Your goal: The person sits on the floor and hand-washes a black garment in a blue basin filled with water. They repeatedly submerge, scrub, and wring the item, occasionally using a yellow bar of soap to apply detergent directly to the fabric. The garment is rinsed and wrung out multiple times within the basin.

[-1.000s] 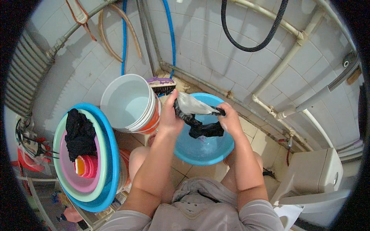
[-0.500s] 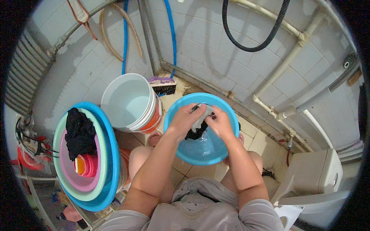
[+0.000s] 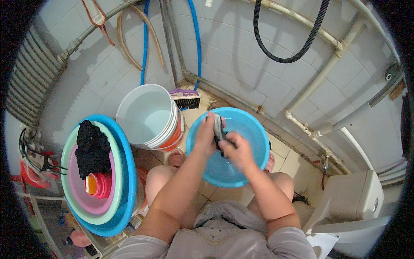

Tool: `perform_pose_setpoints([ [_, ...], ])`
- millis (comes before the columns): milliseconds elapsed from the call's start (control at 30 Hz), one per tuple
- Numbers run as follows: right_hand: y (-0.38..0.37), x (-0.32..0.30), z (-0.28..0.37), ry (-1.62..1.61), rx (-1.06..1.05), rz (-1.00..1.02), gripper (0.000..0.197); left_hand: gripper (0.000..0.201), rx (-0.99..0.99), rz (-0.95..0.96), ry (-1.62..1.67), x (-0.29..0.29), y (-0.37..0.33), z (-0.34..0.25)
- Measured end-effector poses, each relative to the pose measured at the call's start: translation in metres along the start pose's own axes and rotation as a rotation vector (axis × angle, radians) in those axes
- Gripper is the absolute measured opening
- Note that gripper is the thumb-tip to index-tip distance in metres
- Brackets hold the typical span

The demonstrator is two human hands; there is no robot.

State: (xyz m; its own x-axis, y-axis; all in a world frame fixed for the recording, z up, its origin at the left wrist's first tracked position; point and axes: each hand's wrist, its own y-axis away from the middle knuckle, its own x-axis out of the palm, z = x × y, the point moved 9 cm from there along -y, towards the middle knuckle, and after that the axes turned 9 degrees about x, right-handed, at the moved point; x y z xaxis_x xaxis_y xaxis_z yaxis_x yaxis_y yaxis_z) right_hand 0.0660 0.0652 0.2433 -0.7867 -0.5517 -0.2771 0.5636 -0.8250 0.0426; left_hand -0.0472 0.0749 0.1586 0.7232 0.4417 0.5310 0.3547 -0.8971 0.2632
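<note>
Over a blue basin holding water, both hands work on a wet black cloth with a light grey part. My left hand is closed around its left side, with the grey part showing past the fingers. Closed on the cloth's lower right side, my right hand is slightly blurred by motion. Dark folds hang between the hands toward the water. The kind of garment cannot be made out.
A white bucket with water stands left of the basin, beside a purple-topped brush. Farther left, stacked basins hold a black garment and a red container. A toilet is at right.
My hands have shifted from holding the cloth up side by side; the right has come down and left across it. The grey part now stands upright by the left hand.
</note>
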Motion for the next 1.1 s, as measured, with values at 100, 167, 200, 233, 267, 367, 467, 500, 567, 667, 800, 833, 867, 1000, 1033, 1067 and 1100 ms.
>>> perform_pose_setpoints([
  [100, 0.009, 0.022, 0.008, 0.446, -0.03, -0.039, 0.025, 0.036, -0.167, 0.035, 0.059, -0.005, 0.011, 0.045],
  [167, -0.01, 0.012, -0.027, 0.669, 0.065, -0.134, 0.025, 0.035, -0.2, -0.017, 0.254, 0.018, 0.036, 0.056],
  [200, -0.017, -0.014, -0.018, 0.316, 0.236, -0.154, 0.029, 0.033, -0.084, -0.126, 0.286, 0.04, 0.047, 0.041],
  [233, -0.017, -0.019, -0.021, 0.397, 0.236, -0.191, 0.032, 0.033, -0.117, -0.121, 0.281, 0.045, 0.046, 0.045],
  [267, -0.019, -0.022, -0.03, 0.478, 0.236, -0.228, 0.034, 0.032, -0.148, -0.114, 0.275, 0.051, 0.046, 0.048],
  [367, -0.008, 0.015, -0.041, 0.748, -0.133, -0.329, 0.028, 0.039, -0.1, 0.102, -0.017, 0.021, 0.028, 0.072],
  [467, -0.014, -0.015, -0.032, 0.64, -0.176, -0.483, 0.009, 0.042, -0.044, 0.214, -0.238, 0.047, 0.046, 0.045],
  [500, -0.015, -0.034, -0.023, 0.48, -0.25, -0.508, 0.013, 0.043, -0.19, 0.138, -0.097, 0.055, 0.049, 0.046],
  [567, -0.033, -0.067, -0.066, -0.049, 0.322, -0.361, 0.017, 0.044, -0.263, 0.202, -0.184, 0.068, 0.052, 0.043],
  [667, -0.045, -0.071, -0.085, 0.065, 0.287, -0.092, 0.024, 0.043, -0.057, 0.43, -0.854, 0.07, 0.052, 0.011],
  [800, -0.03, -0.062, -0.05, -0.133, 0.217, 0.086, 0.016, 0.031, -0.088, 0.282, -0.473, 0.053, 0.042, -0.024],
  [833, -0.031, -0.062, -0.051, -0.091, 0.19, 0.078, 0.015, 0.029, -0.074, 0.258, -0.41, 0.046, 0.039, -0.027],
  [867, -0.031, -0.062, -0.049, -0.051, 0.161, 0.068, 0.014, 0.028, -0.06, 0.235, -0.35, 0.042, 0.036, -0.031],
  [1000, -0.031, -0.063, -0.049, 0.395, 0.153, -0.102, 0.024, 0.021, 0.019, 0.145, -0.029, 0.039, 0.037, -0.044],
  [1033, -0.032, -0.062, -0.055, 0.433, 0.138, -0.138, 0.026, 0.017, 0.02, 0.139, 0.031, 0.036, 0.036, -0.045],
  [1067, -0.036, -0.057, -0.068, 0.25, 0.073, -0.099, 0.026, 0.015, 0.036, 0.166, 0.102, 0.029, 0.026, -0.039],
  [1100, -0.038, -0.055, -0.076, 0.07, 0.103, -0.063, 0.022, 0.015, 0.043, 0.108, 0.095, 0.025, 0.024, -0.04],
])
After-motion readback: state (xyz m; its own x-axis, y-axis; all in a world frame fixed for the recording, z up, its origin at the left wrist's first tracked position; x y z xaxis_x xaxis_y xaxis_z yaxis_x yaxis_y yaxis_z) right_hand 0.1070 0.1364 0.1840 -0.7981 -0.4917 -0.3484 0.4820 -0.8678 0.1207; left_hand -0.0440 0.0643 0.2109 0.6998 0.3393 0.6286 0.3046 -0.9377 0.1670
